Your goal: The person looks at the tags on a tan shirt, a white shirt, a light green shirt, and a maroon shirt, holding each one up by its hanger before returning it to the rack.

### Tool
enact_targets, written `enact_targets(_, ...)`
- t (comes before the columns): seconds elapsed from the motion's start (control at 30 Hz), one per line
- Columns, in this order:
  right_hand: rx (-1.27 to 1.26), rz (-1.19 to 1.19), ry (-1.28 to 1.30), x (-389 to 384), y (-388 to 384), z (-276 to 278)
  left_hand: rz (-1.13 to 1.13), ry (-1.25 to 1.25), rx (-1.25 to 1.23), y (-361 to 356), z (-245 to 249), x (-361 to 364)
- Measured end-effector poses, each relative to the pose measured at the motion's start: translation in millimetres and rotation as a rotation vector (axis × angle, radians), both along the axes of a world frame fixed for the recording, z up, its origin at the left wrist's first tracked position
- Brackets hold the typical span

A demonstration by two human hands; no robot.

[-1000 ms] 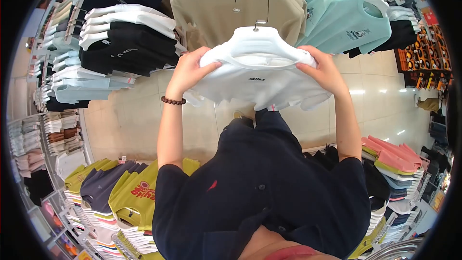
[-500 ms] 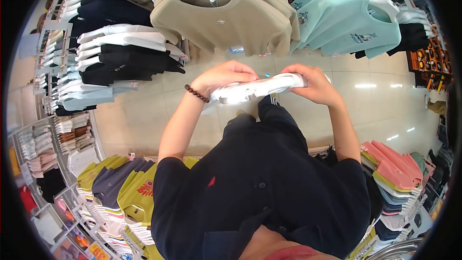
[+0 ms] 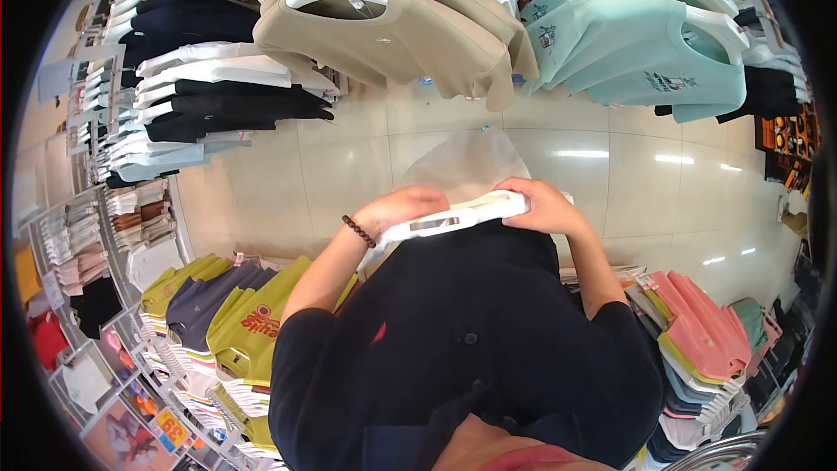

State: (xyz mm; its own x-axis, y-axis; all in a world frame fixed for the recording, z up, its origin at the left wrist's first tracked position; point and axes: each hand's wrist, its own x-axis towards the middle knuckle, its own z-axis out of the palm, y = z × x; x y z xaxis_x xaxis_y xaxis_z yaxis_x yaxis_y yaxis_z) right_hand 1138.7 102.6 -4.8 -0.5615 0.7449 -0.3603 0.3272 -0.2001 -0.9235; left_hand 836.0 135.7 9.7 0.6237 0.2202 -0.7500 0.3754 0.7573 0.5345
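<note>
A bundle of white cloth that looks like a folded garment (image 3: 471, 215) is held level in front of my waist. A greyish slot or label shows along its near edge. My left hand (image 3: 404, 209), with a beaded bracelet at the wrist, has its fingers curled over the left end. At the right end my right hand (image 3: 542, 207) grips it, thumb on the near side and fingers over the top. Beyond the bundle spreads a thin, see-through whitish sheet (image 3: 466, 160), its far edge above the floor.
Ahead hang beige shirts (image 3: 384, 35) and mint shirts (image 3: 636, 52) on white hangers. Dark shirts (image 3: 240, 105) line the left rack. Behind me are yellow-green shirts (image 3: 253, 323) on the left and pink shirts (image 3: 702, 323) on the right. Pale tiles (image 3: 340, 166) cover the floor.
Both hands have drawn the white garment down and closer to my body. The see-through sheet now spreads out beyond it. The beige and mint shirts appear slightly shifted as the view moves.
</note>
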Motion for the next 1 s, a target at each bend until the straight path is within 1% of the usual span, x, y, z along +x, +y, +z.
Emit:
enact_targets(0.03, 0.043, 0.062, -0.033, 2, -1, 5, -0.011, 0.026, 0.055, -7, 0, 4)
enact_targets(0.07, 0.039, 0.064, -0.033, 5, -4, 1, 0.051, 0.084, 0.156, -17, 3, 9)
enact_targets(0.13, -0.034, 0.049, 0.079, 11, -12, -7, 0.041, 0.115, 0.347, -27, 7, 12)
enact_targets(0.17, -0.072, -0.012, 0.073, 13, -20, -4, 0.093, 0.072, 0.433, -37, 1, 14)
enact_targets(0.2, -0.078, -0.012, 0.072, 17, -26, -4, 0.164, 0.046, 0.369, -47, -3, 20)
enact_targets(0.27, -0.193, -0.077, -0.099, 27, -33, -4, 0.152, 0.035, 0.459, -52, -9, 24)
enact_targets(0.3, -0.129, -0.137, -0.103, 28, -33, 3, 0.150, 0.031, 0.453, -53, -12, 26)
enact_targets(0.33, -0.137, -0.140, -0.109, 28, -34, 4, 0.183, 0.023, 0.504, -54, -15, 28)
enact_targets(0.37, -0.087, -0.171, -0.152, 27, -32, 3, 0.215, 0.014, 0.557, -54, -18, 30)
enact_targets(0.4, -0.037, -0.200, -0.194, 26, -30, 1, 0.213, 0.009, 0.549, -53, -18, 32)
enact_targets(0.43, 0.041, -0.235, -0.174, 22, -27, -6, 0.236, 0.032, 0.560, -49, -17, 34)
enact_targets(0.47, 0.042, -0.232, -0.177, 19, -21, -8, 0.262, 0.059, 0.572, -43, -15, 34)
enact_targets(0.5, 0.019, -0.259, -0.130, 14, -13, -7, 0.173, 0.097, 0.561, -32, -8, 32)
enact_targets(0.53, -0.001, -0.283, -0.082, 11, -6, -6, 0.181, 0.101, 0.566, -27, 0, 32)
enact_targets(0.6, -0.031, -0.249, -0.058, 17, -1, -9, 0.173, 0.076, 0.545, -20, 12, 32)
enact_targets(0.67, -0.089, -0.126, -0.031, 32, -3, -19, 0.184, 0.058, 0.536, -31, -1, 26)
enact_targets(0.7, -0.132, -0.163, -0.003, 32, -9, -12, 0.186, 0.035, 0.517, -36, -7, 24)
enact_targets(0.73, -0.232, -0.201, 0.043, 30, -12, -15, 0.150, 0.018, 0.557, -36, -8, 26)
enact_targets(0.8, -0.190, -0.182, 0.001, 26, -9, -10, 0.153, -0.008, 0.482, -32, -9, 31)
enact_targets(0.83, -0.185, -0.184, 0.000, 29, -6, -7, 0.151, -0.010, 0.487, -29, -8, 30)
enact_targets(0.9, -0.094, 0.011, -0.019, 37, 6, 1, 0.179, -0.055, 0.450, -13, -7, 28)
enact_targets(0.93, -0.082, 0.011, -0.022, 37, 6, 13, 0.179, -0.059, 0.461, -5, -1, 29)
enact_targets(1.0, 0.418, -0.016, -0.166, 33, -4, 37, 0.289, -0.034, 0.150, 8, 12, 30)
